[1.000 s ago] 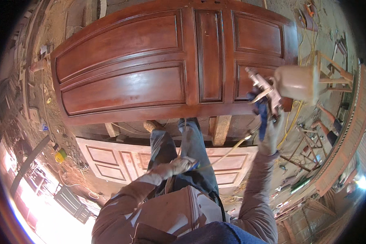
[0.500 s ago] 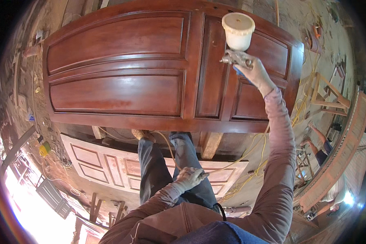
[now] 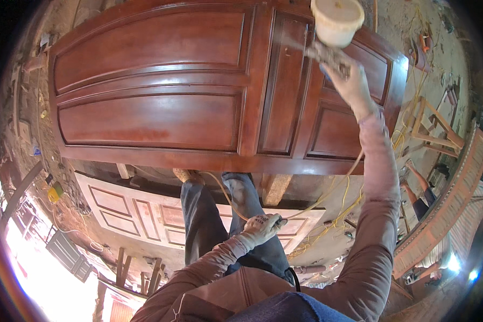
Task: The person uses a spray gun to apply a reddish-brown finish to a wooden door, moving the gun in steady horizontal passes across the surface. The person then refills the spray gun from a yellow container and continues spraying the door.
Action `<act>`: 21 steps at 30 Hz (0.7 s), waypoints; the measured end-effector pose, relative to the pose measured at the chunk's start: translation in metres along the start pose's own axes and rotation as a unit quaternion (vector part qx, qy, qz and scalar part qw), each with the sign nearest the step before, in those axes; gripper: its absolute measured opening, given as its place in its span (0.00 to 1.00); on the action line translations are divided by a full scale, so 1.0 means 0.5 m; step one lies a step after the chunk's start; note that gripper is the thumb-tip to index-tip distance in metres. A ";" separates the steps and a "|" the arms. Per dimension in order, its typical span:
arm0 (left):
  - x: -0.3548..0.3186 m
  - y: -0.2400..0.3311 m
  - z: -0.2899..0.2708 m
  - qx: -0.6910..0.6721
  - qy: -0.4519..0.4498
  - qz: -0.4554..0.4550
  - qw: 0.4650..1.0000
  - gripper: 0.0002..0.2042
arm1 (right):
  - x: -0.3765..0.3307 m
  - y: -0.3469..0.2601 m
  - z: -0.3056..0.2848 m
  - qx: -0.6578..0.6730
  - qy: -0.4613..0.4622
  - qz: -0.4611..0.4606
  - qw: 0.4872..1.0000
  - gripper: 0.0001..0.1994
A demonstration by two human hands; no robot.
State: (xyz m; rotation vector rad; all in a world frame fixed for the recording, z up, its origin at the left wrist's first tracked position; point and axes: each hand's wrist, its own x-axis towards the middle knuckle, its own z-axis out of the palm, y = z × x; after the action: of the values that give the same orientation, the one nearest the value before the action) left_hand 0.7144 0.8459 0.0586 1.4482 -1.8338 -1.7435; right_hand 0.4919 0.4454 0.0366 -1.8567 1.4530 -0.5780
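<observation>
While the right hand (image 3: 354, 80) closes its grip around a spray gun (image 3: 327, 53) with a pale cup (image 3: 336, 20) on top, holding it over the far right panels of the glossy red-brown door (image 3: 198, 91), the left hand (image 3: 260, 228) hangs low by the legs, fingers curled around a thin yellowish hose (image 3: 327, 196). That hose loops under the door's near edge toward the gun. I judge it could drag across the wet-looking finish or snag on the wooden support (image 3: 276, 188) beneath, jerking the gun. Reaching this far, the sleeve (image 3: 378, 177) might also brush the surface.
</observation>
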 end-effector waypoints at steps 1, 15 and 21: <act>-0.013 -0.003 -0.002 -0.009 -0.062 -0.031 0.998 0.15 | -0.046 -0.033 -0.004 0.001 -0.034 0.008 0.999 0.18; -0.057 -0.004 -0.009 -0.013 -0.196 -0.083 0.977 0.20 | -0.184 -0.067 -0.014 -0.021 0.092 0.128 0.987 0.15; -0.075 -0.025 0.011 -0.026 -0.143 -0.074 0.987 0.20 | -0.142 -0.074 -0.022 0.001 0.124 0.086 0.988 0.16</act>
State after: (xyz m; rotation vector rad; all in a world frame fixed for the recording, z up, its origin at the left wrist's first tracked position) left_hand 0.7349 0.8798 0.0634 1.4079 -1.8340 -2.1545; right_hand 0.4890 0.5154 0.0769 -1.6800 1.7536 -0.7448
